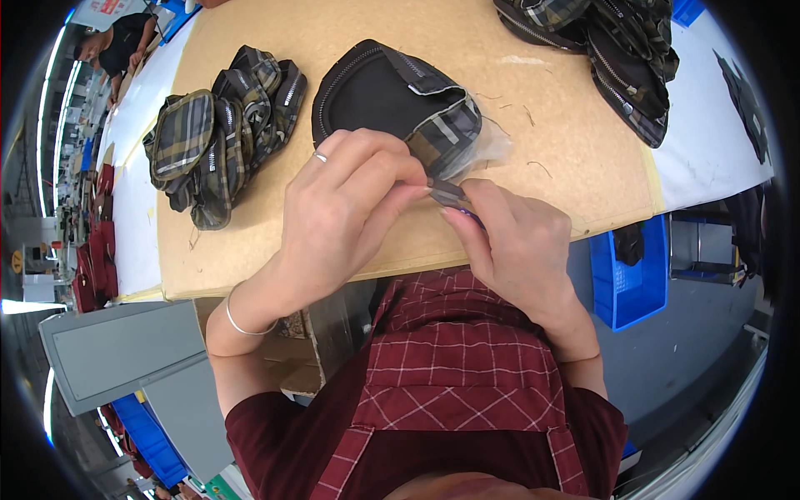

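A black zipped bag piece (358,96) with a plaid pocket (442,137) and clear plastic (492,146) beside it lies on the tan board (567,175). Just below it, my left hand (350,212), wearing a ring, pinches a narrow dark strip (442,192). Close at its right, my right hand (517,242) has thumb and forefinger closed on a small purple-edged tool (467,215), partly hidden by the fingers, against the strip. Piles of plaid zipped pieces lie at the left (212,142) and upper right (625,75).
A co-worker (117,50) is at the upper left, near red items (96,267). The board's front edge is just under my wrists. Below the table stand a blue crate (625,292) on the right and grey panels (117,350) with another blue crate (150,437) on the left.
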{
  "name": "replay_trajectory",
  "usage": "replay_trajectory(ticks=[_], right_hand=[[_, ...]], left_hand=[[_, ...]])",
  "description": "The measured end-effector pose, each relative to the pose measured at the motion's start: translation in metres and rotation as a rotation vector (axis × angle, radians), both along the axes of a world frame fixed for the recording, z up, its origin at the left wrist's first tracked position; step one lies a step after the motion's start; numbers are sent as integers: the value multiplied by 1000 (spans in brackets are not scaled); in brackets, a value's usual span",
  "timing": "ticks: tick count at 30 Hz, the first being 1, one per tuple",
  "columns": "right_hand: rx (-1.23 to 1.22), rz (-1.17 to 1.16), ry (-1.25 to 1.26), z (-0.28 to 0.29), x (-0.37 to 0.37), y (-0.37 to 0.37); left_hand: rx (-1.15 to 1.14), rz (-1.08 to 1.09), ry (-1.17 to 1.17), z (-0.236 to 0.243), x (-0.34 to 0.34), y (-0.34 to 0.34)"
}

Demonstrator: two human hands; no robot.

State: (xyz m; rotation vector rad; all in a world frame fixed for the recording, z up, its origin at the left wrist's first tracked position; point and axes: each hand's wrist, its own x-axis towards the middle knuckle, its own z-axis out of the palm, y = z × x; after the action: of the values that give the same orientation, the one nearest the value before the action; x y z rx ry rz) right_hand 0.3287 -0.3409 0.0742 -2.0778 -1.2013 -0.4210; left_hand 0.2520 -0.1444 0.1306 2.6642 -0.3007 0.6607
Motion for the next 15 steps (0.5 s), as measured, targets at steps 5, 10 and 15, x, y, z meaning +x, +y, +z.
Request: replay_trajectory(ticks=[5,10,15], right_hand=[[-5,-2,-21,-1,0,1],[5,-25,52,2,3,-5],[55,-77,118,4,13,-12]], left_hand=[[1,-1,-23,-1,1,-1],[-93,-61,109,10,-1,5],[-95,-92,206,27,-1,6]])
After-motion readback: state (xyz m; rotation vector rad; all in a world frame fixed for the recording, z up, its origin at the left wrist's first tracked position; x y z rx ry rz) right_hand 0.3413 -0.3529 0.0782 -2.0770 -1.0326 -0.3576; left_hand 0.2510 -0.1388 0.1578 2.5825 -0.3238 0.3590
